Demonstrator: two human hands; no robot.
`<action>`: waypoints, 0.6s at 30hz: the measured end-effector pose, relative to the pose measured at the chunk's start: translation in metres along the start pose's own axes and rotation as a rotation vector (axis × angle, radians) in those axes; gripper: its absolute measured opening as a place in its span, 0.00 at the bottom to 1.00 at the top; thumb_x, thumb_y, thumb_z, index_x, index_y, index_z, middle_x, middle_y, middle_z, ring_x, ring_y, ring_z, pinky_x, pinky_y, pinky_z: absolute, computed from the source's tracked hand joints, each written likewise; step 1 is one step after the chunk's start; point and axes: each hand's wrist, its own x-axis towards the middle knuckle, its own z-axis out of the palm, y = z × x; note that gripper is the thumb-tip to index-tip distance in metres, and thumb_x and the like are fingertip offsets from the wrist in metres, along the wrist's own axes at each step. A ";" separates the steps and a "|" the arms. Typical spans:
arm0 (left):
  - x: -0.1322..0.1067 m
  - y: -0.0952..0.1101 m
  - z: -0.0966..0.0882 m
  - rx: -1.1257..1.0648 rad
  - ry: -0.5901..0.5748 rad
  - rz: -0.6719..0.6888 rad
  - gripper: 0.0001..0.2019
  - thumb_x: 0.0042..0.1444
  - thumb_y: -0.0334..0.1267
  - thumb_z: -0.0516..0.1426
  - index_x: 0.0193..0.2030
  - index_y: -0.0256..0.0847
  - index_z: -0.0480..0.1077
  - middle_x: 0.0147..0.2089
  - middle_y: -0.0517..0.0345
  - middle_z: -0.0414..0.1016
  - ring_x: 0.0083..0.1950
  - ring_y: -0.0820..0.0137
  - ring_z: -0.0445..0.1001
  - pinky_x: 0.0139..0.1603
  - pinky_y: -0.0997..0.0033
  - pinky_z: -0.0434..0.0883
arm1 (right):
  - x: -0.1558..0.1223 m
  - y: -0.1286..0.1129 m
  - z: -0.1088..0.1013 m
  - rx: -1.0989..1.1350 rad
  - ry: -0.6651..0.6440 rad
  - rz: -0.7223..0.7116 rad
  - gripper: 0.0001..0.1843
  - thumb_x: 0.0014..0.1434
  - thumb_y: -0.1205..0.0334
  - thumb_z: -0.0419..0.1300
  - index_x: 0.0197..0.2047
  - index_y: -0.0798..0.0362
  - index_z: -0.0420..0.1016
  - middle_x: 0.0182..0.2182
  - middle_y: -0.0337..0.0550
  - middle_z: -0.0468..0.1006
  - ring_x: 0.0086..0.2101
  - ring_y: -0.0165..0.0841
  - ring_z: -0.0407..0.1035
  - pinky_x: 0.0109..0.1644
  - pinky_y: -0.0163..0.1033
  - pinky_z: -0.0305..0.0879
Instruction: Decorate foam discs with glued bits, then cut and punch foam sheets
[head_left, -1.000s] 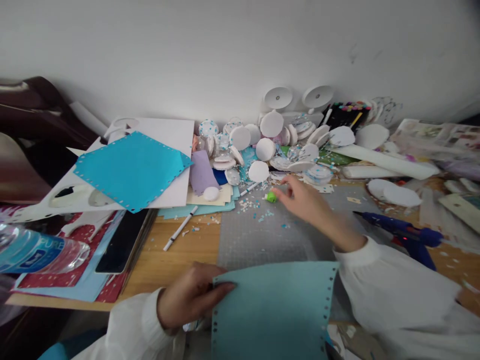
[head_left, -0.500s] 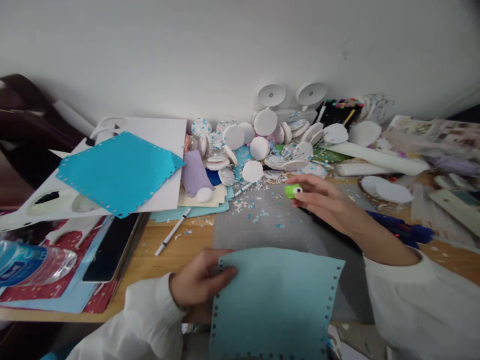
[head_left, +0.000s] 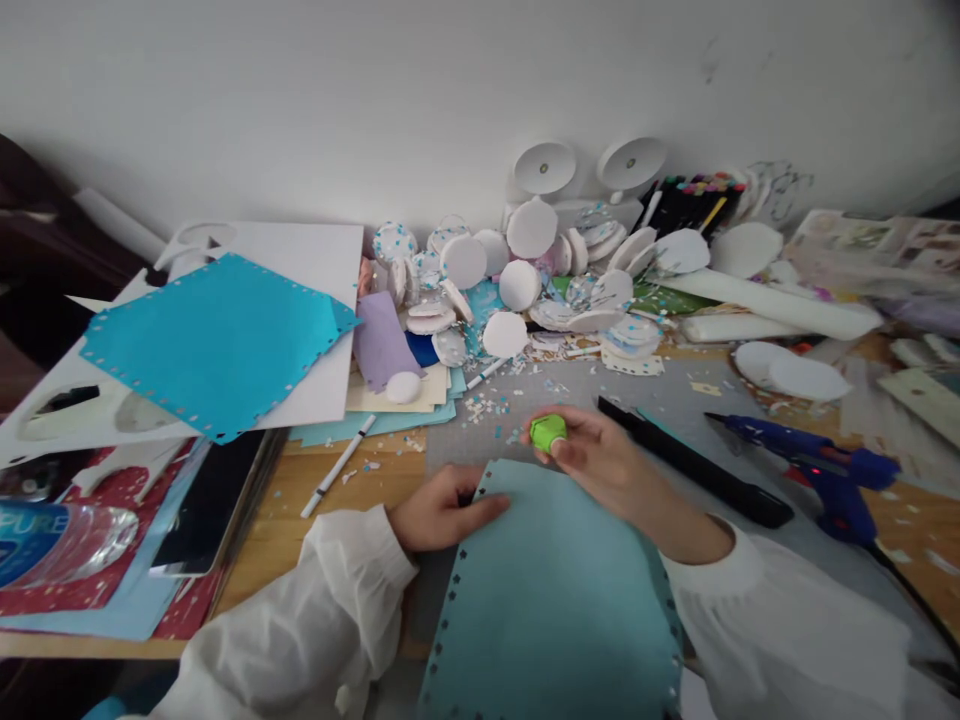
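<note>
Pinched by its upper left edge, a light blue sheet of paper [head_left: 559, 590] is held in my left hand [head_left: 448, 508]. Small punched holes run along the sheet's left and right sides. My right hand [head_left: 607, 468] grips a small green craft punch [head_left: 548, 433] between thumb and fingers, just above the sheet's top edge. The punch and the paper look apart. Beneath them lies a grey cutting mat [head_left: 517, 385], strewn with tiny white and blue paper bits.
A blue glue gun [head_left: 814, 455] and a long black tool [head_left: 697, 465] lie right of my right hand. White discs [head_left: 519, 286] pile up by the wall. At left are a bright blue punched sheet [head_left: 221, 345], a phone [head_left: 210, 505], a water bottle [head_left: 67, 540] and a white pen [head_left: 337, 467].
My right hand has brought the green punch left and down, close to the sheet's top edge, and turned it. My left hand has shifted slightly right and up with the paper.
</note>
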 end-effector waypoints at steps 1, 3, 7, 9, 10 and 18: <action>0.000 0.000 0.000 0.041 0.014 0.010 0.23 0.60 0.56 0.52 0.28 0.35 0.64 0.23 0.64 0.60 0.24 0.78 0.58 0.21 0.81 0.59 | -0.002 -0.001 0.000 -0.061 -0.002 -0.007 0.23 0.49 0.44 0.68 0.43 0.50 0.74 0.38 0.45 0.77 0.37 0.35 0.72 0.41 0.42 0.70; 0.001 0.000 0.001 0.120 0.029 0.039 0.23 0.62 0.55 0.49 0.27 0.36 0.62 0.22 0.66 0.57 0.23 0.79 0.57 0.21 0.81 0.57 | -0.005 -0.005 0.002 -0.182 -0.012 -0.017 0.24 0.49 0.42 0.67 0.42 0.51 0.73 0.36 0.45 0.77 0.37 0.36 0.73 0.42 0.42 0.70; 0.001 0.001 0.003 0.236 0.052 0.131 0.19 0.66 0.47 0.46 0.28 0.37 0.61 0.24 0.65 0.57 0.25 0.78 0.57 0.24 0.80 0.58 | -0.008 -0.012 0.006 -0.384 -0.045 -0.097 0.21 0.53 0.43 0.65 0.41 0.52 0.73 0.35 0.45 0.76 0.37 0.35 0.72 0.41 0.39 0.70; 0.001 -0.001 0.004 0.296 0.051 0.169 0.18 0.66 0.44 0.46 0.28 0.37 0.61 0.24 0.65 0.58 0.25 0.78 0.57 0.25 0.79 0.58 | -0.008 -0.013 0.005 -0.510 -0.063 -0.197 0.18 0.55 0.46 0.64 0.42 0.52 0.74 0.35 0.45 0.75 0.38 0.35 0.71 0.42 0.39 0.69; 0.001 -0.001 0.004 0.326 0.045 0.181 0.17 0.67 0.43 0.45 0.28 0.37 0.61 0.24 0.65 0.58 0.25 0.77 0.57 0.26 0.79 0.59 | -0.009 -0.014 0.004 -0.575 -0.071 -0.249 0.17 0.56 0.48 0.64 0.42 0.51 0.74 0.36 0.45 0.75 0.38 0.35 0.71 0.42 0.39 0.69; 0.000 -0.003 0.004 0.459 0.014 0.246 0.14 0.66 0.40 0.45 0.32 0.39 0.64 0.25 0.62 0.63 0.26 0.75 0.60 0.27 0.77 0.58 | -0.013 -0.017 0.002 -0.742 -0.127 -0.379 0.16 0.57 0.52 0.64 0.46 0.50 0.71 0.38 0.45 0.74 0.40 0.36 0.69 0.44 0.41 0.67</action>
